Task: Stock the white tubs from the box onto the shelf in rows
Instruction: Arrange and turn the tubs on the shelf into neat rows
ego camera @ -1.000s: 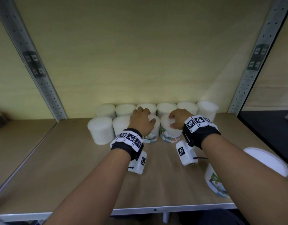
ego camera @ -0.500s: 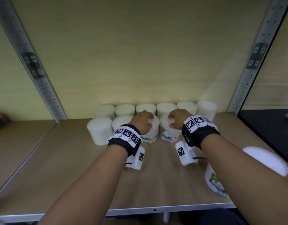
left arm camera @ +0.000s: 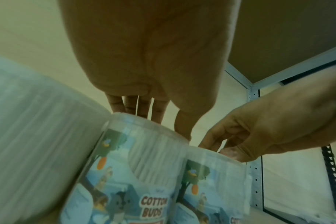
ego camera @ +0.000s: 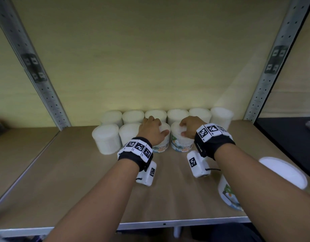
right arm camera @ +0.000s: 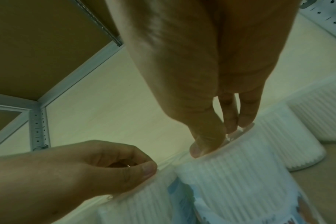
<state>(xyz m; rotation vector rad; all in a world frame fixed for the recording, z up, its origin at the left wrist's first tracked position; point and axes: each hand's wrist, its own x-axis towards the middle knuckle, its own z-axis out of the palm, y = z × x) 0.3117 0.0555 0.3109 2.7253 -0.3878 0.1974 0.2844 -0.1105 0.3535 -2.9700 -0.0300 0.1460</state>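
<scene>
Two rows of white ribbed tubs stand at the back of the shelf [ego camera: 81, 180]. The back row [ego camera: 178, 114] holds several tubs, and two more [ego camera: 107, 138] stand at the front left. My left hand [ego camera: 157, 125] grips the top of a labelled cotton-buds tub [ego camera: 162, 145], fingers curled over its far rim and thumb at the front [left arm camera: 182, 128]. Right beside it, touching, stands a second labelled tub [ego camera: 181, 145]. My right hand [ego camera: 184, 128] grips this one by its top rim, thumb [right arm camera: 203, 145] in front and fingers behind.
One more labelled tub [ego camera: 227, 194] stands near the shelf's front right edge, partly hidden under my right forearm, with a white lid [ego camera: 283, 172] showing beside it. Perforated metal uprights [ego camera: 46, 95] [ego camera: 266, 81] frame the bay. Bare shelf board lies in front of the rows.
My left wrist has shifted slightly to the left. Both hands stay on their tubs, which have barely moved.
</scene>
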